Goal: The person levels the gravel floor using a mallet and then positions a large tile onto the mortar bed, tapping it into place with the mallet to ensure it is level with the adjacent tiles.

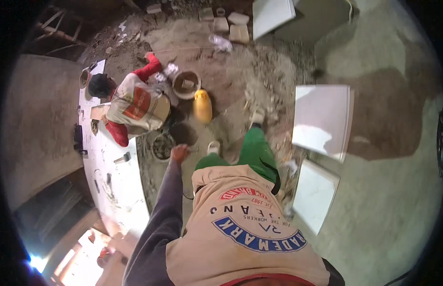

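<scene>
My left hand point(180, 153) hangs low at my left side, its fingers curled closed. Whatever it may hold is too small to make out. Right beside it stands a dark round bucket point(163, 146) with grey, lumpy stuff inside. My right hand is out of the picture; only a bit of dark sleeve shows at the lower right. Ahead of me lies a yellow plastic jerrycan point(202, 107), close to a round basin point(186, 85) with a pale block in it.
At the left a co-worker point(131, 102) in red sleeves and a dark cap crouches by a white tiled floor strip point(135, 178) with small tools on it. Stacked white tiles point(321, 119) and another tile point(316, 193) stand along the right wall. Rough soil lies ahead.
</scene>
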The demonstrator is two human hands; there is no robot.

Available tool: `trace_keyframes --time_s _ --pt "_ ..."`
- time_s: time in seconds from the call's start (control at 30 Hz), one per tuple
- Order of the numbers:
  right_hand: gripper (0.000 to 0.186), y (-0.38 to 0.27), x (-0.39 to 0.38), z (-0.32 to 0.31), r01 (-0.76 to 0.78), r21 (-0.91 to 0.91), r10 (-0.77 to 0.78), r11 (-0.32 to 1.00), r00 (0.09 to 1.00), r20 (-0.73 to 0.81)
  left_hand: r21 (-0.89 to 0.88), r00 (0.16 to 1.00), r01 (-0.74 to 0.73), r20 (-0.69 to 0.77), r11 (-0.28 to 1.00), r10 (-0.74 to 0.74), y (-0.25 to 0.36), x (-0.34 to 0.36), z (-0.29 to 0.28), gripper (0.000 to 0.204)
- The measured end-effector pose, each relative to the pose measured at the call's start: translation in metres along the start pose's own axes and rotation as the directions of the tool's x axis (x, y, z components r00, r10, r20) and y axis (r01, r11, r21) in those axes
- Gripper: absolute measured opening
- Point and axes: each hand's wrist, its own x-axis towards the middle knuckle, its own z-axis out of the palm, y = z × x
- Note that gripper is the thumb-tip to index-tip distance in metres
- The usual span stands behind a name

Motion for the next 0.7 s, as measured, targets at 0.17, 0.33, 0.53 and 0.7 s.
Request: trace_keyframes --time_s 0.17,0.33,0.53,0.7 --pt "0.022 -0.057 0.202 -0.122 0.223 -0.17 -0.217 0.96 0.975 0.054 0.566 0.998 0.046 0.002 0.823 -0.057 -0.055 -0.049 0.093 0.027" --pt "0.026 -0.223 0.433 -0.272 -0.623 0.678 -0.67 0.39 0.313 0.673 0.505 0.97 0.233 -0.056 0.831 -0.238 -0.008 -0.076 0.228 0.027" --pt "0.024 -0.484 0.481 -0.28 -0.275 0.66 -0.244 0.699 0.776 0.582 0.384 0.943 0.332 -0.144 0.862 -0.299 0.065 -0.027 0.266 0.026" --pt "0.02 -0.598 0.467 -0.137 0.239 0.215 -0.301 0.947 0.896 0.328 0.389 0.943 0.331 -0.18 0.86 -0.282 0.117 0.092 0.207 0.026"
